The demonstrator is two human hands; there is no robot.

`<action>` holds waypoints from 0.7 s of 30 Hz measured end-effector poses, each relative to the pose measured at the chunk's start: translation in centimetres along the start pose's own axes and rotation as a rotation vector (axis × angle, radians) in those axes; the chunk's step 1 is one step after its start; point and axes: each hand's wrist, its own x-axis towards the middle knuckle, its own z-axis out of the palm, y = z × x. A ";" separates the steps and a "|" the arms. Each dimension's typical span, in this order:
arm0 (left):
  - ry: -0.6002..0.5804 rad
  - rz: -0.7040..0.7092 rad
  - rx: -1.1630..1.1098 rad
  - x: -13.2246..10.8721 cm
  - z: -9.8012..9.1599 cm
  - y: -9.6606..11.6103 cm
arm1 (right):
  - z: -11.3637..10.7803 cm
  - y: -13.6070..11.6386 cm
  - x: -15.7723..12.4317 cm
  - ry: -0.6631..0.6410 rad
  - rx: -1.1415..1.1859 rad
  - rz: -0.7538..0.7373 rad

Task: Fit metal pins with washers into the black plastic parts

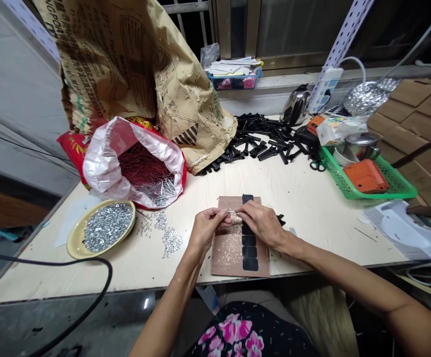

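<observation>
My left hand [213, 220] is closed, thumb against fingers, over the left side of a brown board [226, 258]. Between its fingertips and those of my right hand [262, 223] shows a thin silvery metal pin [232, 212], small and partly hidden. My right hand is pinched closed at the pin's other end, above the column of black rounded squares [250, 251] on the board. Part of that column lies hidden beneath my right hand. A small black plastic piece [281, 219] shows just past my right hand.
Left of the board are small metal washers [170, 240] and a yellow bowl [74, 240] full of them. Behind stands an open bag [103, 163] of metal pins. Black plastic parts [263, 136] are heaped at the back. A green basket [397, 191] stands right.
</observation>
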 end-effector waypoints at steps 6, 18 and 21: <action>-0.023 -0.158 -0.043 0.1 0.6 0.0 | -0.2 0.5 -0.8 0.004 -0.063 -0.023; 0.044 0.703 1.233 0.6 0.4 -4.3 | 0.6 8.1 -1.9 -0.078 -0.038 -0.018; 0.024 0.739 1.384 1.3 0.1 -6.4 | 1.3 6.9 -3.9 -0.195 -0.014 -0.329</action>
